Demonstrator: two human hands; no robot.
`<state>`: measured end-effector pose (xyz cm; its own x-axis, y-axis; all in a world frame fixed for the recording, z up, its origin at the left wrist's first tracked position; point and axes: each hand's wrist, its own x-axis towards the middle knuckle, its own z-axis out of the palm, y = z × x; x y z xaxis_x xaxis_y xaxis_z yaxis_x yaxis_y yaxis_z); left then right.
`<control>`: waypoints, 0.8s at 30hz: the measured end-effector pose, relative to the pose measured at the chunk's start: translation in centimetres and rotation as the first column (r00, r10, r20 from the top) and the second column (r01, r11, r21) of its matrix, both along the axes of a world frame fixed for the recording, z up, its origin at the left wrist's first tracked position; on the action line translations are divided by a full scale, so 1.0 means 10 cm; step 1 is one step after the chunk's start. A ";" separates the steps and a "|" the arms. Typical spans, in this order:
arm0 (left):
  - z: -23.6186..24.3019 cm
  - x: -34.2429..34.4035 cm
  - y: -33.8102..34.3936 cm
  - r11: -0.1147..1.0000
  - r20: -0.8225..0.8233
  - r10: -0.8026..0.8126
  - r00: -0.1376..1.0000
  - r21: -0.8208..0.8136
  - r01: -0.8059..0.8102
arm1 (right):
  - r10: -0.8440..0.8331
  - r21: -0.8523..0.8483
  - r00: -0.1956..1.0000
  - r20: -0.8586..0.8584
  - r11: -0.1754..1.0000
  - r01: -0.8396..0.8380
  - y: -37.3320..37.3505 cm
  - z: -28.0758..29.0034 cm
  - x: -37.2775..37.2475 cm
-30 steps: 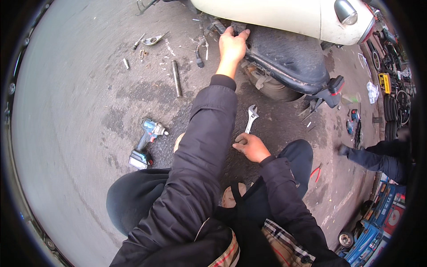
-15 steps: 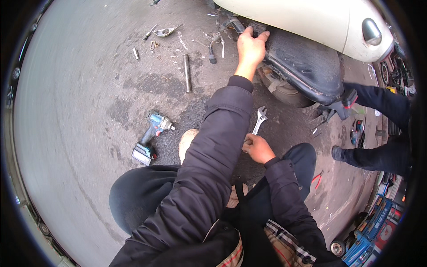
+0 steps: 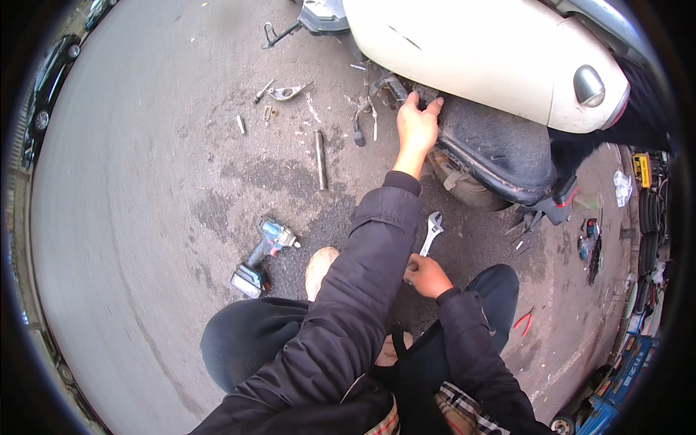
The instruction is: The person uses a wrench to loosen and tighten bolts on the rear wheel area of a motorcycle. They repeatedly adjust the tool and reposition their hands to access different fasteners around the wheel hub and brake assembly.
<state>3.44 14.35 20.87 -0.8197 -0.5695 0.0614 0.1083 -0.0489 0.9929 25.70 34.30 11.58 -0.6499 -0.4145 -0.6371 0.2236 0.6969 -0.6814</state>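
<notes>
My left hand point(image 3: 417, 129) reaches up under the cream scooter body panel point(image 3: 471, 51), its fingers gripping a dark part beside the dusty black wheel guard point(image 3: 496, 152); the fingertips are partly hidden. Below, my right hand point(image 3: 428, 277) is closed on the handle of a silver adjustable wrench point(image 3: 433, 230) low over the pavement. A blue-and-black impact driver point(image 3: 267, 243) lies left of my left sleeve. Farther up on the ground lie a metal tube point(image 3: 320, 159), a cast bracket point(image 3: 288, 92) and small hardware point(image 3: 268, 114).
Red-handled pliers point(image 3: 523, 322) lie right of my knee. Another power tool point(image 3: 586, 246), a yellow case point(image 3: 641, 170), tyres point(image 3: 645, 217) and blue equipment point(image 3: 623, 380) line the right. A co-worker's dark-clothed leg point(image 3: 638, 109) is behind the scooter. Parked cars point(image 3: 47, 98) show at the far left.
The view has shifted, so the scene sits lower and farther right. The co-worker has moved up behind the scooter. My hands keep their holds.
</notes>
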 end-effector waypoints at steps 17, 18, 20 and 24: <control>-0.23 -0.15 -0.11 0.995 0.071 -0.094 0.993 0.036 0.092 | -0.012 -0.011 0.999 -0.049 1.000 0.011 0.01 0.16 0.05; -0.23 -0.15 -0.11 0.996 0.090 -0.085 0.992 0.032 0.082 | -0.015 -0.015 0.999 -0.042 1.000 0.014 0.01 0.17 0.05; -0.21 -0.14 -0.12 0.987 0.070 -0.145 0.987 0.078 0.139 | 0.005 0.004 0.999 -0.043 1.000 -0.005 0.02 0.18 0.05; -0.13 -0.06 -0.12 0.978 0.101 -0.181 0.978 0.119 0.169 | 0.017 0.011 0.998 -0.057 1.000 -0.017 0.02 0.17 0.06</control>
<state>2.80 13.20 19.60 -0.9055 -0.4148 -0.0900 -0.0219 -0.1660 0.9859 26.32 34.53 13.30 -0.6782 -0.4189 -0.6038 0.1727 0.7077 -0.6850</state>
